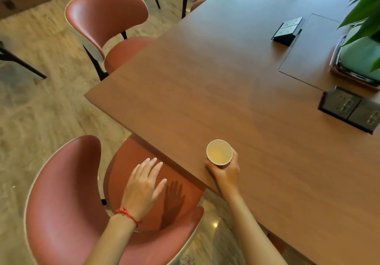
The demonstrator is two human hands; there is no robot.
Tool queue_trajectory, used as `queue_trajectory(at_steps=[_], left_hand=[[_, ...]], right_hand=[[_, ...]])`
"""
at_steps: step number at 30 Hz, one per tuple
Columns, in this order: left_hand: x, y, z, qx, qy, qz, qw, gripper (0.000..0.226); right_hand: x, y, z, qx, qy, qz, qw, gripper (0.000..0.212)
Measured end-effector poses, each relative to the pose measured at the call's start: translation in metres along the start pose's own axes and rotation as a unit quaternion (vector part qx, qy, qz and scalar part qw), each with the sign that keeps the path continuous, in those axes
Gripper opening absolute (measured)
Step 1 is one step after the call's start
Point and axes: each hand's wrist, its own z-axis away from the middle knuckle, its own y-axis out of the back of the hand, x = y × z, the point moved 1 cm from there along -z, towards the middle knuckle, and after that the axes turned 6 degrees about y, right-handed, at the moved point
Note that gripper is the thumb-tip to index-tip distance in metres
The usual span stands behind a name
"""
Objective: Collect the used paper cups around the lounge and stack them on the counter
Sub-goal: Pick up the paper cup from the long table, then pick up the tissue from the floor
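One cup (219, 152) stands near the table (205, 92) edge, lower centre of frame, right hand (225, 171) wrapped round it; left hand (144, 186) hovers flat, fingers relaxed. Lift straight, squeezing lightly so paper won't buckle.

you have a brown wooden table (216, 75) in front of you. a paper cup (219, 152) stands upright near its near edge, with your right hand (226, 171) gripping it. two pop-up socket boxes (287, 31) (351, 111) are raised from the top, and a tray (347, 75) with a green plant pot (362, 57) sits at the far right.
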Motion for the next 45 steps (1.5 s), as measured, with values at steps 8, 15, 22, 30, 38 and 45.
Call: queue_trajectory(at_steps=[8,15,22,30,38,45], left_hand=[[-0.008,0.005,0.002,0.010,0.004,0.007,1.000,0.077],[-0.037,0.025,0.020,0.066,0.025,0.031,0.997,0.056],[-0.110,0.055,0.074,0.137,0.078,0.057,0.986,0.055],[-0.245,0.080,0.170,0.181,0.141,0.064,0.971,0.053],[-0.387,0.094,0.268,0.175,0.213,0.050,0.960,0.075],[-0.452,0.098,0.291,0.187,0.264,0.079,0.943,0.079]], right_hand=[[-0.013,-0.004,0.008,-0.018,0.033,-0.018,0.999,0.074],[-0.055,-0.022,0.037,-0.091,0.085,-0.025,0.992,0.074],[-0.105,-0.089,0.100,-0.180,0.156,-0.042,0.970,0.068],[-0.160,-0.193,0.216,-0.244,0.187,-0.066,0.949,0.069],[-0.185,-0.302,0.336,-0.320,0.201,-0.101,0.920,0.058],[-0.200,-0.351,0.357,-0.365,0.202,-0.097,0.904,0.059]])
